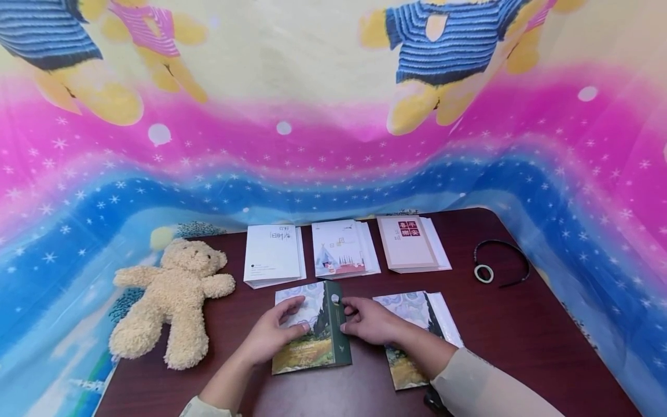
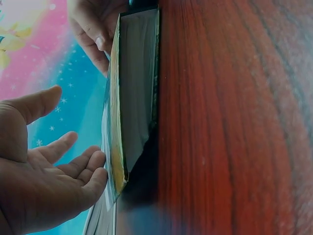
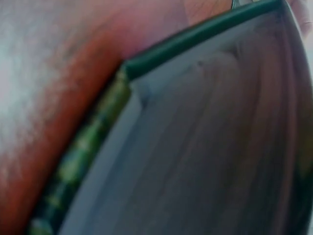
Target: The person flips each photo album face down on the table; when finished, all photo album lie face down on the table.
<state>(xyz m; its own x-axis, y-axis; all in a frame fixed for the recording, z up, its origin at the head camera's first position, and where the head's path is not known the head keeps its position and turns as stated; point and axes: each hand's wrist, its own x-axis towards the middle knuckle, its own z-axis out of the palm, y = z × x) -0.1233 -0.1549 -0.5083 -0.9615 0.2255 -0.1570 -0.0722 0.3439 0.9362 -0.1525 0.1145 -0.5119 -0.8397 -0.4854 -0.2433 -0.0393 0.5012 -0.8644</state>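
A thick photo album [image 1: 304, 333] with a painted landscape cover and a dark green spine lies near the middle of the table. My left hand [image 1: 271, 333] reaches over its left side, with thumb and fingers apart. In the left wrist view, the fingertips of the left hand [image 2: 54, 171] meet the cover's edge, while the thumb stands away. My right hand [image 1: 372, 319] is at the spine, its fingers loosely bent and its fingertips right at the edge. The album's page block [image 3: 195, 147] fills much of the right wrist view.
A second painted-cover album [image 1: 406, 310] lies under my right forearm. Behind are a white album [image 1: 273, 252], an album with a tent picture [image 1: 336, 255] and a pinkish one [image 1: 406, 249]. A teddy bear [image 1: 174, 301] lies left, a black cord with a ring [image 1: 483, 274] right.
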